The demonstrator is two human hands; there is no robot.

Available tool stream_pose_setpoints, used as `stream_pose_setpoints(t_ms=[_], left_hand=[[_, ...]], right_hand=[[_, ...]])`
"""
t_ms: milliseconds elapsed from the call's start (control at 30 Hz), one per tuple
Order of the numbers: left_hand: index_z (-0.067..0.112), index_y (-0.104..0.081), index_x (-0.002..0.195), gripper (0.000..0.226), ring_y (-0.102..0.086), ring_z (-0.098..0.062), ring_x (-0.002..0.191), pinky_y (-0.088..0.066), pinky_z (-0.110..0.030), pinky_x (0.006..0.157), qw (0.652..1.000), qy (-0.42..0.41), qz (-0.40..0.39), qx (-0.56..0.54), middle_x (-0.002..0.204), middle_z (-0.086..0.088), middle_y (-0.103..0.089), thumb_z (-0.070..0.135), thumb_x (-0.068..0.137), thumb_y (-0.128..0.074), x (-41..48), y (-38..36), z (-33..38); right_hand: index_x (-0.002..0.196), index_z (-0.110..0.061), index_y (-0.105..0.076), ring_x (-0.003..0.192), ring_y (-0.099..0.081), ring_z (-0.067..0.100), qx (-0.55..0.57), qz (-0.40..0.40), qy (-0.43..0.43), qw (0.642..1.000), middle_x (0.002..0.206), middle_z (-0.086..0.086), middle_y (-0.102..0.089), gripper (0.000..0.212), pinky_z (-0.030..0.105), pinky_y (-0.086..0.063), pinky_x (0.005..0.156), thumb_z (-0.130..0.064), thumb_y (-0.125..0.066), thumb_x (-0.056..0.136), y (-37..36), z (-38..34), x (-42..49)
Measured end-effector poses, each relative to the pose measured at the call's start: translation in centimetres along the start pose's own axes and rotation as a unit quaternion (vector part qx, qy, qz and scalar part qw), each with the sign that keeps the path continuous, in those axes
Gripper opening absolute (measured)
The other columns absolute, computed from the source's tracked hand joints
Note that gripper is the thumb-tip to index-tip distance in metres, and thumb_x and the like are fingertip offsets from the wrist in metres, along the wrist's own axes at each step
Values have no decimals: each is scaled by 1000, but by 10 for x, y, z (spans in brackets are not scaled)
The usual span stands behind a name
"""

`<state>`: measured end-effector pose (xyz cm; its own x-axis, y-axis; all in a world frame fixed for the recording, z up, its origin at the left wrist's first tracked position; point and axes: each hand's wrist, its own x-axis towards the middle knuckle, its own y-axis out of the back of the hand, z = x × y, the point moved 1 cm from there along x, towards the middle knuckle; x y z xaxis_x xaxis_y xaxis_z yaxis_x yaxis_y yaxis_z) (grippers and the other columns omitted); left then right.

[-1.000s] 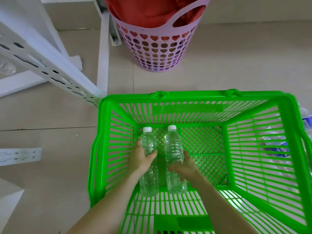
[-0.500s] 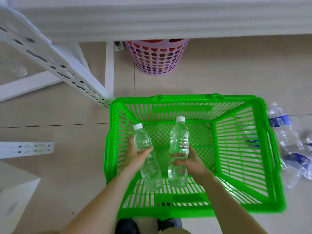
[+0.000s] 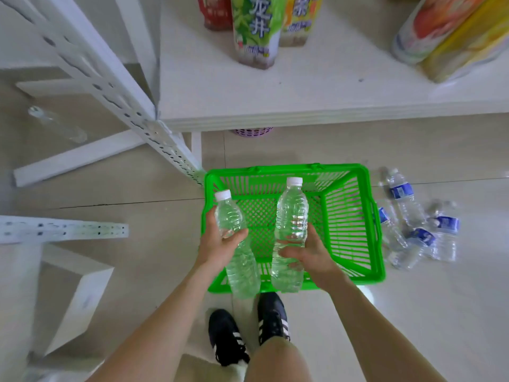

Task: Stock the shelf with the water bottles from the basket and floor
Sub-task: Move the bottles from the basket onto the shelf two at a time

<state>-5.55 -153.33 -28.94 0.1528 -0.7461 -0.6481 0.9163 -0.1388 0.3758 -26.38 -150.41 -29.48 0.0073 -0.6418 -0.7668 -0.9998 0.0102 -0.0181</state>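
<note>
Over the green basket [image 3: 283, 170], in the head view, holds two clear water bottles, one in each hand. Grips the left bottle [image 3: 242, 271] in the left hand [image 3: 220, 249], thumb curled across the front just below the shoulder, fingers wrapped behind. Tilts it, white cap up and to the left, base low over the basket's near rim. Clasps the right bottle [image 3: 292, 213] in the right hand [image 3: 311, 255] round the waist, thumb across the front, fingers curled behind. Carries it nearly upright, white cap pointing toward the white shelf [image 3: 303, 89]. Shows the two bottles just beside each other, a narrow gap between their bases.

Shows the basket standing on the tile floor, its far left corner next to the foot of a perforated white post [image 3: 124, 97]. Just right of the basket, finds a cluster of blue-labelled bottles [image 3: 413, 224] lying on the floor. On the shelf board above, finds a green drink pack [image 3: 256, 28] standing among other colourful packs, with a purple basket [image 3: 254, 131] peeking out beneath the front edge. Left of the post, spots one clear bottle [image 3: 57, 125] lying on the floor. Below the hands, shows two black shoes [image 3: 225, 334] with white stripes on the tiles.
</note>
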Motion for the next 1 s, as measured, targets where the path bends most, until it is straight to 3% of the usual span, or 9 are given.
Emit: stream_pose_setpoints(t_ms=[267,400,533,733,900,1000], left_hand=[[36,-30,137,81,-62,-21,100,-49,-39,94,999,-22,-11,24,112,-1,-64,47,70,-75,-89,57,71],[31,-28,142,82,-60,-19,102,-47,-35,95,998,-49,-11,29,109,4,-58,39,77,-76,-129,75,106],[33,-25,143,85,-59,-19,105,-46,-36,98,997,-70,-17,26,114,4,-58,42,76,-76,-165,88,135],[32,-28,142,79,-57,-18,103,-44,-31,90,995,-98,-7,16,115,3,-58,40,78,-75,-221,98,185],[34,-27,142,83,-55,-17,107,-42,-30,92,991,-129,15,-1,125,5,-54,42,76,-76,-262,94,221],[33,-28,141,81,-57,-19,109,-43,-31,91,989,-142,36,-15,124,3,-56,41,76,-76,-288,88,242]], right_hand=[[117,-33,-50,96,-65,23,4,0,48,999,111,6,-67,55,40,-51,72,-10,-78,76,-5,-70,-105],[119,-34,-51,100,-66,26,3,10,62,998,110,5,-68,62,48,-54,78,-24,-79,64,-3,-99,-149],[118,-34,-51,99,-66,26,10,10,82,997,110,6,-68,61,45,-52,74,-25,-79,63,3,-125,-190],[119,-29,-54,95,-67,26,8,7,125,992,103,6,-69,59,56,-54,81,-21,-78,65,22,-167,-245],[122,-28,-52,93,-69,24,-8,-12,162,987,101,1,-71,63,45,-54,72,-25,-78,65,40,-208,-289],[123,-31,-52,96,-69,24,-25,-29,184,982,104,1,-71,64,46,-53,73,-27,-78,65,55,-229,-314]])
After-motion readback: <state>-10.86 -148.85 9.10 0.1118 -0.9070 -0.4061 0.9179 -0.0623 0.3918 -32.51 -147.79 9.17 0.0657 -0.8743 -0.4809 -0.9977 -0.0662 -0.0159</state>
